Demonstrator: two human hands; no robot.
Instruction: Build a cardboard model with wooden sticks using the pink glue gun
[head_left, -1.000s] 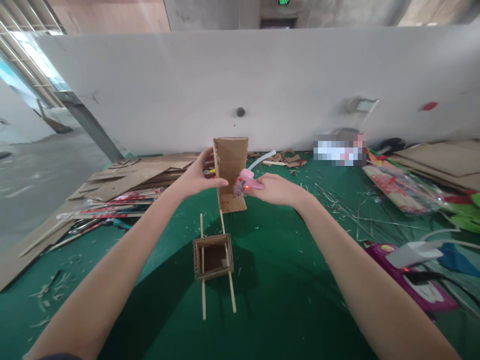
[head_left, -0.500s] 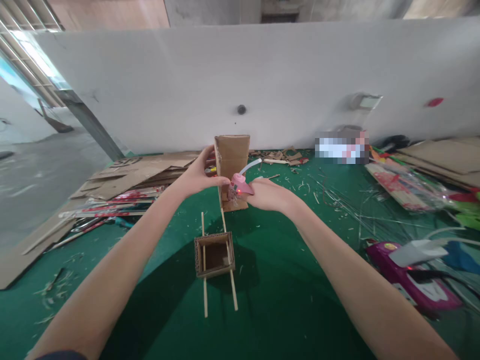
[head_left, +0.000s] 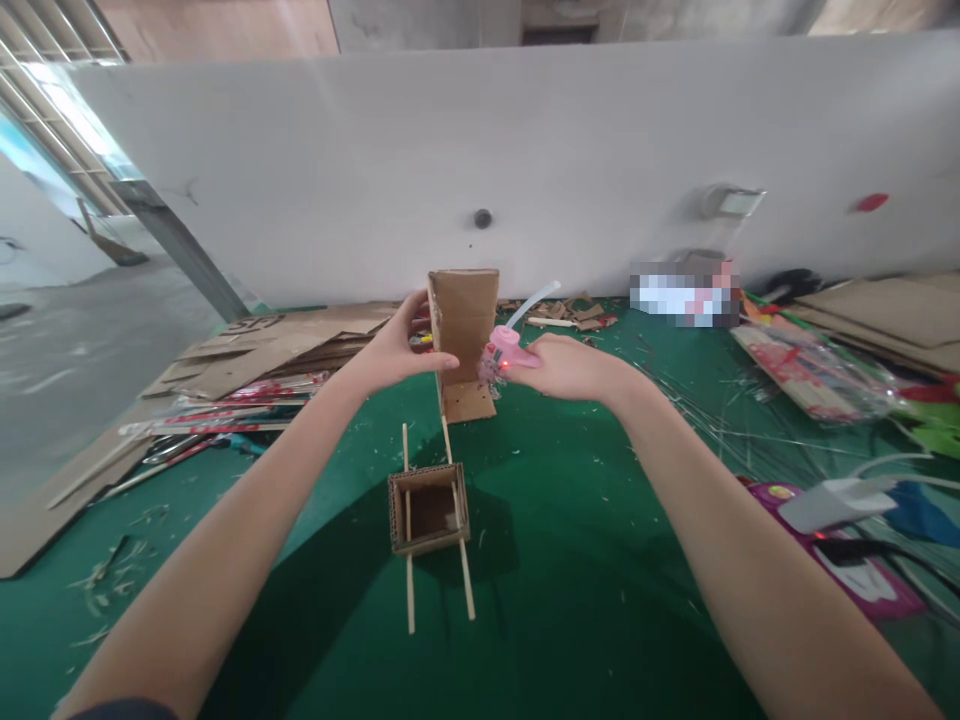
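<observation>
Here, the whole matter sits between my two hands, straight ahead of me and far out at full reach. My left hand (head_left: 396, 350) is clasped on the left edge of the upright cardboard piece (head_left: 463, 335), thumb across its front face and fingers wrapped behind, so the piece stands with its long axis vertical and its lower end down on the green worktop (head_left: 570, 560). My right hand (head_left: 566, 368) is closed around a pink hot glue gun (head_left: 504, 353), whose nozzle points left and touches, or all but touches, the right edge of the cardboard about halfway up; I cannot tell which. A red light glows on the gun's body and a pale glue stick (head_left: 531, 303) juts up and to the right from its back. So the cardboard lies left of the gun and right of the holding hand, pinned between them, with both hands about equally near it. Closer to me, well apart from both hands, a small open cardboard box (head_left: 428, 510) rests on the worktop with two thin wooden sticks (head_left: 409, 530) running through it, their long axes pointing away from me towards the upright piece. Flat cardboard sheets (head_left: 262, 350) lie off to the left.
</observation>
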